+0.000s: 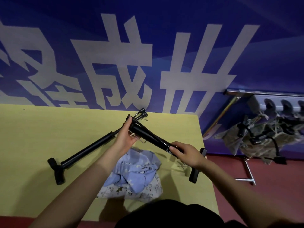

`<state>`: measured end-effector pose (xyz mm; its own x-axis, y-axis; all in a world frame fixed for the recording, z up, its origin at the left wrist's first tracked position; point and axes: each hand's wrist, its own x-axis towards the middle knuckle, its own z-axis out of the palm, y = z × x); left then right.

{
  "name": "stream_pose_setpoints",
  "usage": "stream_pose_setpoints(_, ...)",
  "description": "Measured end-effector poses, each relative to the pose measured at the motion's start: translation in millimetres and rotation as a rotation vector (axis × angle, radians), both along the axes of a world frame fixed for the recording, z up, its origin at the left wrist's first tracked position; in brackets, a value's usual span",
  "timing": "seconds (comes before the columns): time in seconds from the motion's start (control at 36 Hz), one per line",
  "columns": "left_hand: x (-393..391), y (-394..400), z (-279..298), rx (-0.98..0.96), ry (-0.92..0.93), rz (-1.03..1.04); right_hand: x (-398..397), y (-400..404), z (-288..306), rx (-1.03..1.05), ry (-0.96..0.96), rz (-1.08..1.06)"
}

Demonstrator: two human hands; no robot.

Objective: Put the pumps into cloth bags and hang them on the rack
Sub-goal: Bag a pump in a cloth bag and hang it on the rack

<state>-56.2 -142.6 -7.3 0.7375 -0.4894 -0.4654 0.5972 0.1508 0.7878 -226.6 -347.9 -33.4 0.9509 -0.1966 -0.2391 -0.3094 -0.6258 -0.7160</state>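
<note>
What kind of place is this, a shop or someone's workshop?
Probably a staged work area rather than a shop: a plain yellow table against a big blue printed banner, with a metal rack of bagged pumps beside it.

Bare forearms, no sleeves, dark garment (169, 214) at bottom edge

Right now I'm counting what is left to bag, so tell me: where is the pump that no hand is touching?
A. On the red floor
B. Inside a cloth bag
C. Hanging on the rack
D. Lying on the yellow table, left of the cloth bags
D: the second pump lies flat on the yellow table, left of the cloth bags, while both hands hold the other pump above them.
</note>
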Motion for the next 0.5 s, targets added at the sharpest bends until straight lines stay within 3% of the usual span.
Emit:
stream_pose_setpoints(0.22,-9.0,-15.6,-11.9,-0.057,0.052,0.095,1.5,8.4,3.1,0.094,0.061,0.024)
stream_pose_setpoints(0.42,-6.0,-13.5,-17.7,0.007,0.186,0.235,13.9,14.0,13.9,-0.144,0.110,0.137)
stream_pose_setpoints(0.5,-11.3,-14.8,-17.4,-0.074,0.226,0.258,23.7,21.4,19.6,-0.020,0.123,0.148)
